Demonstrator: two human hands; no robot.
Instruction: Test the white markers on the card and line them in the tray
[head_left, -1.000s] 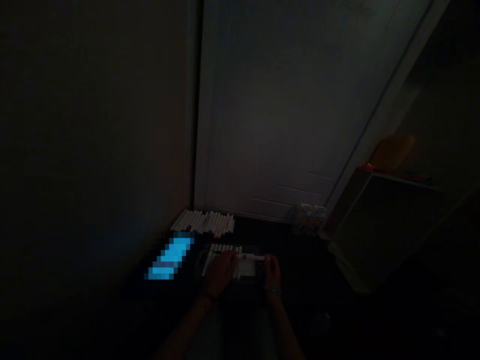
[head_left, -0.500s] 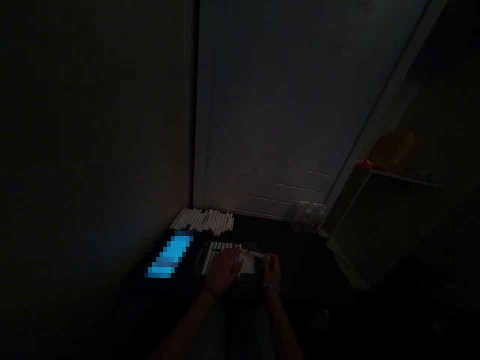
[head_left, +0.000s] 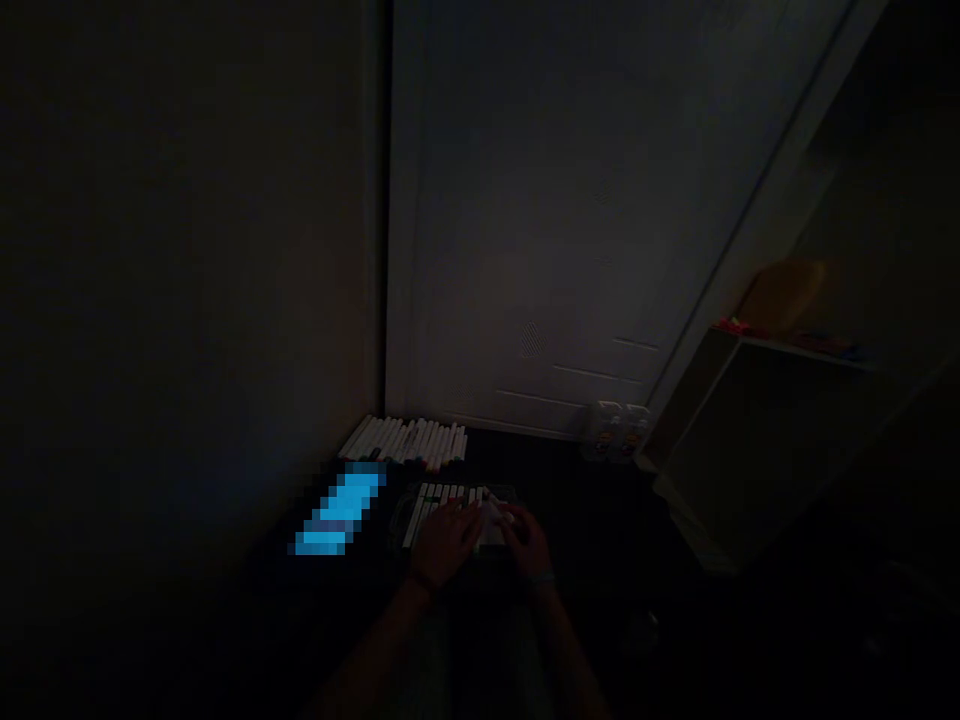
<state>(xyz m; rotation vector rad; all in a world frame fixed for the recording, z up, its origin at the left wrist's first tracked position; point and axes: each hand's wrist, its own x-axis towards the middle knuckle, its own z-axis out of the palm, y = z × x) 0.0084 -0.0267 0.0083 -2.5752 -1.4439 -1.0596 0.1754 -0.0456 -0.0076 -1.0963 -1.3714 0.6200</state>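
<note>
White markers (head_left: pixel 427 510) stand out in near-darkness, rowed in a clear case (head_left: pixel 511 490) on the dark table (head_left: pixel 600 525) near me; loose markers (head_left: pixel 405 442) lie far left, beyond a glowing blue screen (head_left: pixel 341 512). My right hand (head_left: pixel 527 540) has moved left toward my left hand (head_left: pixel 445 540), so the single marker (head_left: pixel 496 501), level a moment ago, slants over the case's right part, bringing the work there. My right fingers seem pinched on it; my left fingers curve over the row, gripping or not, I cannot tell.
</note>
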